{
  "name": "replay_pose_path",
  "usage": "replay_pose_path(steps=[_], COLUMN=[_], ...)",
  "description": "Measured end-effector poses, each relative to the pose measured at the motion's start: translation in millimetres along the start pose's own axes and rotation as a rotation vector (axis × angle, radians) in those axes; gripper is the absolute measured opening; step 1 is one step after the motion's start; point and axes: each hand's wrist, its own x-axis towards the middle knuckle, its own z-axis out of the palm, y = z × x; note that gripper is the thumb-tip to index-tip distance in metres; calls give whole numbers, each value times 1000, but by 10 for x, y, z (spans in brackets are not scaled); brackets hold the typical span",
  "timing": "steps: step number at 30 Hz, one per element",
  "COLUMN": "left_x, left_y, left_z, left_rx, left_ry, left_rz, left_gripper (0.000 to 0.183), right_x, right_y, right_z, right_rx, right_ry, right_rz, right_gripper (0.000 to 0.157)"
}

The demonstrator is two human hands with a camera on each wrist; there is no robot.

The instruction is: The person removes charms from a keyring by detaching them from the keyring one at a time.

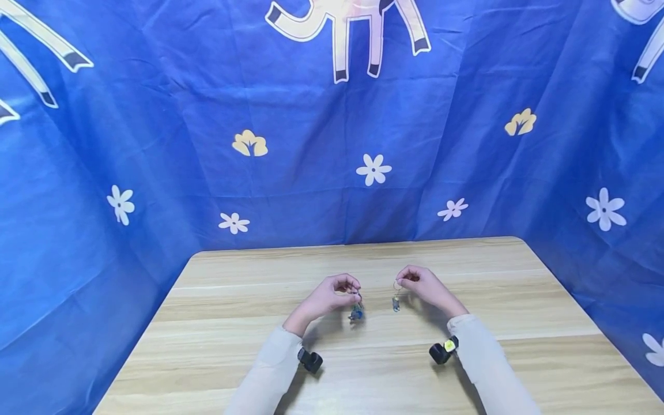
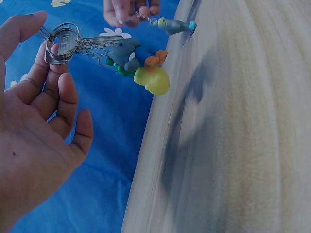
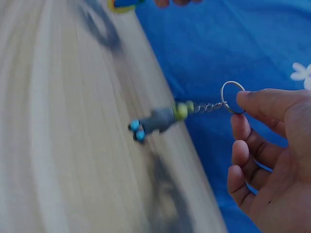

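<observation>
The person's left sleeve (image 1: 264, 369) and right sleeve (image 1: 490, 363) are long, plain and off-white, lightly creased toward the far end, where the cuffs leave the left hand (image 1: 329, 297) and right hand (image 1: 427, 288) bare. A small, blocky black camera (image 1: 311, 361) sits on the inner side of the left cuff; the matching right camera (image 1: 440, 353) bears a bright yellow patch (image 1: 449, 346).

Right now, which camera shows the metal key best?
The left wrist view: the metal key appears large there, head and blade both in sight. The head view shows it too small to make out; the right wrist view doesn't show it.
</observation>
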Motion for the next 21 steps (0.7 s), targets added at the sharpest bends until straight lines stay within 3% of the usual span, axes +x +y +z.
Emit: replay_pose_path(steps=[11,21], left_x=[-33,-75], left_y=[16,-13], left_z=[-38,-104], left_rx=[-26,-27], left_ry=[-6,2], left_rz=[-3,-2], left_gripper=[32,32], right_x=[344,455], right_y=[215,320], right_z=[27,58], right_rx=[22,22], right_ry=[2,-43], right_rz=[94,171], right_gripper=[13,19])
